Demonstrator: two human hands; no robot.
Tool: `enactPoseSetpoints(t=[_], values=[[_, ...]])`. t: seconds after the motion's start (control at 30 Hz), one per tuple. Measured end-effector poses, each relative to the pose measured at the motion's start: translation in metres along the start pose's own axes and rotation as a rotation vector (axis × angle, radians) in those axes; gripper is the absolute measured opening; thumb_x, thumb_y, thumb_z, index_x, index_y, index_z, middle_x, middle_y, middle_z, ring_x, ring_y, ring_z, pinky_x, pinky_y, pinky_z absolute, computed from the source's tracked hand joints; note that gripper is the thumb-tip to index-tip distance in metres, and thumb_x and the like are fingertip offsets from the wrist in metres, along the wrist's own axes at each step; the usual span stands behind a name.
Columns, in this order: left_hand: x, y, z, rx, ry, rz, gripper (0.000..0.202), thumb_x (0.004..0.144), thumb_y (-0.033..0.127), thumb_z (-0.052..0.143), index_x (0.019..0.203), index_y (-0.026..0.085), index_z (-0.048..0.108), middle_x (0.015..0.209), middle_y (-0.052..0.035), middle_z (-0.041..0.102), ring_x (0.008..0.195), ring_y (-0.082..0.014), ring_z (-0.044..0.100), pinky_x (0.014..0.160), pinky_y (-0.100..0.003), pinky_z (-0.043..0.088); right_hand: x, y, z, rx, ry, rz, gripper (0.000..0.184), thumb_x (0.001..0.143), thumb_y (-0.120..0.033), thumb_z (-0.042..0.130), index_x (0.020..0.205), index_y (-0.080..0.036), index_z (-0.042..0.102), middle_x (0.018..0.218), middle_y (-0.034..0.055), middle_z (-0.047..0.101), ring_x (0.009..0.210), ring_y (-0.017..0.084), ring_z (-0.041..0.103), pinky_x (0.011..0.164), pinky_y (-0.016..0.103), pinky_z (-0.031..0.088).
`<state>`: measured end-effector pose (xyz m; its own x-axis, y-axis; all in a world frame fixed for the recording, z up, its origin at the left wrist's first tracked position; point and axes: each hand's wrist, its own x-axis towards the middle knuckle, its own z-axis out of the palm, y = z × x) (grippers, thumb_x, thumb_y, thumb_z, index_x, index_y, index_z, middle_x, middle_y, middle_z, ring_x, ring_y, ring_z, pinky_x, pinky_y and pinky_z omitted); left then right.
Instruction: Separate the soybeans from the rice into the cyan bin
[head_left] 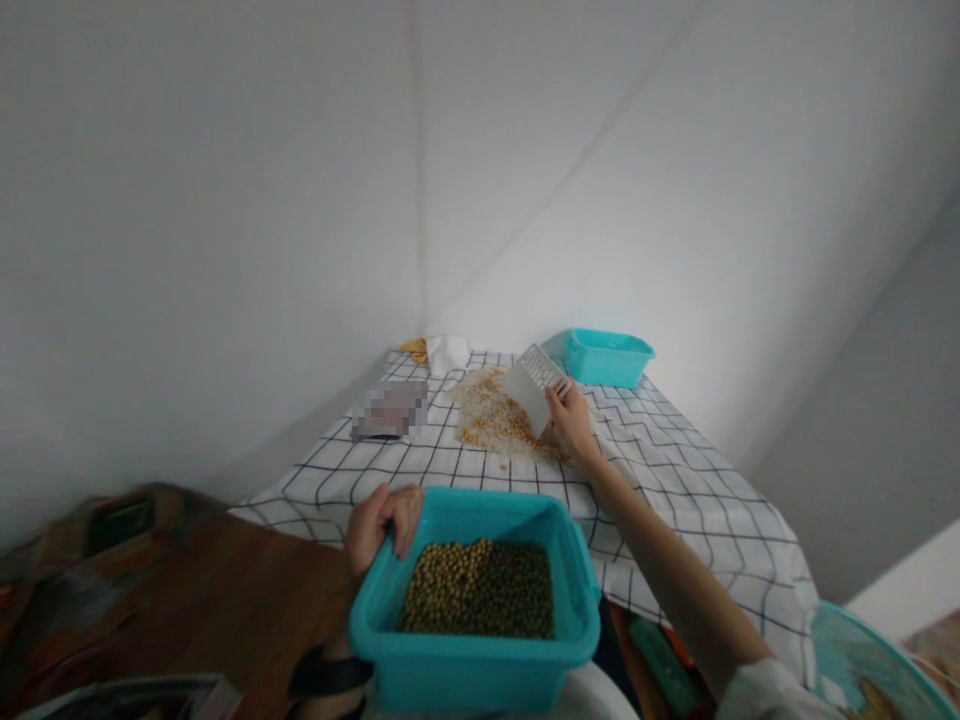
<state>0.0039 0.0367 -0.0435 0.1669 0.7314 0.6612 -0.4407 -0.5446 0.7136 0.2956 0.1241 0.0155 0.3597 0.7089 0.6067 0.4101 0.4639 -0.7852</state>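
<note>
My left hand (381,527) grips the near left rim of a turquoise plastic tub (577,590) that holds a layer of greenish-brown beans (480,588). Farther out, my right hand (571,420) is closed on a white slotted scoop (534,385), held tilted against a loose pile of yellow beans (491,418) on the black-and-white checked tablecloth (675,480). The scoop's blade touches the right side of the pile.
A second turquoise tub (606,357) stands at the table's far right corner. A white cloth (448,353) and something yellow (415,349) lie at the far edge, a blurred flat object (390,410) on the left. Brown wooden furniture (187,590) sits lower left, a turquoise round container (870,665) lower right.
</note>
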Motion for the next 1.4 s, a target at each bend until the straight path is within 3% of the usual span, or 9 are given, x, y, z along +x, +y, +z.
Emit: enactPoseSetpoints(t=[0.2, 0.37, 0.7, 0.93, 1.1, 1.4], values=[[0.000, -0.001, 0.005, -0.038, 0.032, 0.027, 0.073, 0.107, 0.041, 0.033, 0.037, 0.022, 0.043, 0.030, -0.0040, 0.039, 0.039, -0.0181, 0.034, 0.053, -0.041, 0.030, 0.000, 0.001, 0.002, -0.168, -0.118, 0.056, 0.029, 0.100, -0.039, 0.067, 0.117, -0.015, 0.068, 0.115, 0.0072, 0.071, 0.100, 0.021, 0.070, 0.088, 0.042, 0.060], [0.001, 0.000, 0.005, -0.064, 0.021, 0.021, 0.072, 0.107, 0.040, 0.036, 0.038, 0.022, 0.046, 0.030, -0.0030, 0.040, 0.039, -0.0179, 0.035, 0.055, -0.040, 0.031, -0.002, 0.001, 0.001, -0.316, -0.191, 0.100, 0.036, 0.100, -0.039, 0.067, 0.128, -0.016, 0.066, 0.127, 0.0093, 0.068, 0.109, 0.025, 0.070, 0.092, 0.045, 0.060], [-0.001, -0.001, 0.003, -0.077, 0.015, 0.022, 0.072, 0.108, 0.037, 0.031, 0.039, 0.023, 0.047, 0.032, -0.0024, 0.040, 0.041, -0.0185, 0.035, 0.057, -0.040, 0.031, -0.002, 0.003, 0.003, -0.408, -0.236, 0.066, 0.037, 0.100, -0.039, 0.067, 0.130, -0.017, 0.065, 0.131, 0.0102, 0.067, 0.111, 0.025, 0.069, 0.094, 0.047, 0.060], [0.002, -0.003, -0.016, -0.030, -0.145, -0.036, 0.073, 0.107, 0.049, 0.039, 0.041, 0.023, 0.058, 0.035, -0.0051, 0.051, 0.044, -0.0205, 0.044, 0.059, -0.041, 0.040, 0.004, 0.010, -0.001, -0.410, -0.169, 0.060, 0.036, 0.101, -0.039, 0.067, 0.128, -0.017, 0.065, 0.127, 0.0095, 0.068, 0.108, 0.024, 0.070, 0.091, 0.045, 0.061], [0.002, -0.005, -0.020, -0.019, -0.156, -0.036, 0.073, 0.108, 0.048, 0.036, 0.042, 0.024, 0.057, 0.036, -0.0048, 0.052, 0.045, -0.0210, 0.045, 0.061, -0.042, 0.040, 0.004, 0.014, 0.000, -0.377, -0.143, 0.020, 0.035, 0.101, -0.039, 0.067, 0.128, -0.017, 0.066, 0.126, 0.0094, 0.069, 0.106, 0.024, 0.070, 0.090, 0.044, 0.061], [-0.001, -0.003, -0.014, -0.006, -0.126, -0.021, 0.073, 0.108, 0.046, 0.033, 0.042, 0.024, 0.055, 0.035, -0.0042, 0.050, 0.043, -0.0205, 0.043, 0.060, -0.042, 0.039, -0.004, 0.010, 0.004, -0.315, -0.216, -0.094, 0.030, 0.101, -0.040, 0.066, 0.117, -0.015, 0.068, 0.112, 0.0062, 0.071, 0.094, 0.020, 0.071, 0.083, 0.039, 0.062]])
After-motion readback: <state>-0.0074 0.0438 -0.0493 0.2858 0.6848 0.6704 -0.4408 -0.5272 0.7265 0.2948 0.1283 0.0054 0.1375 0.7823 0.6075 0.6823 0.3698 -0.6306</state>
